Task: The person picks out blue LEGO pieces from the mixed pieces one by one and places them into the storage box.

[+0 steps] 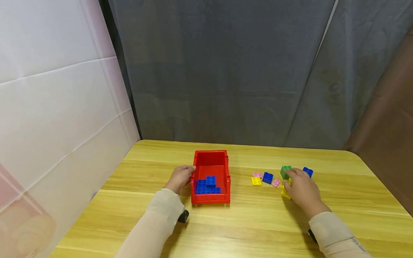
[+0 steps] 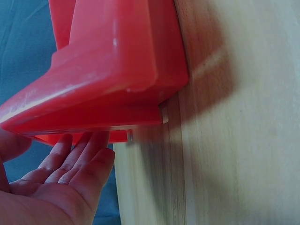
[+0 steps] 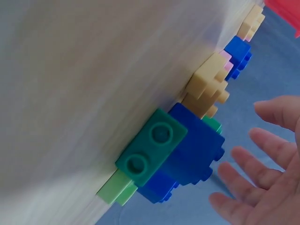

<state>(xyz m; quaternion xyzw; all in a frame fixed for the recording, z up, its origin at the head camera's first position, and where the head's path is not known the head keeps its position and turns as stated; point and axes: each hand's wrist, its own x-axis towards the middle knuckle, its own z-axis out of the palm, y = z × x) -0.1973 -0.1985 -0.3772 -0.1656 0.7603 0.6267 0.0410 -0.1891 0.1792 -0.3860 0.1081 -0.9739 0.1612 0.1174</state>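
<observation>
A red bin stands left of the bricks, with several blue bricks inside. My left hand holds its left side by the rim; in the left wrist view the fingers reach under the red lip. My right hand hovers over the brick group, fingers spread and holding nothing. Near its fingertips are a green brick and yellow bricks, partly hidden by the hand. A blue brick lies just beyond. From the right wrist, a green brick shows its hollow side against a large blue brick.
Between bin and right hand lie a yellow brick, a blue brick and two pink bricks. The wooden table ends at a grey curtain behind; a white curtain hangs at the left.
</observation>
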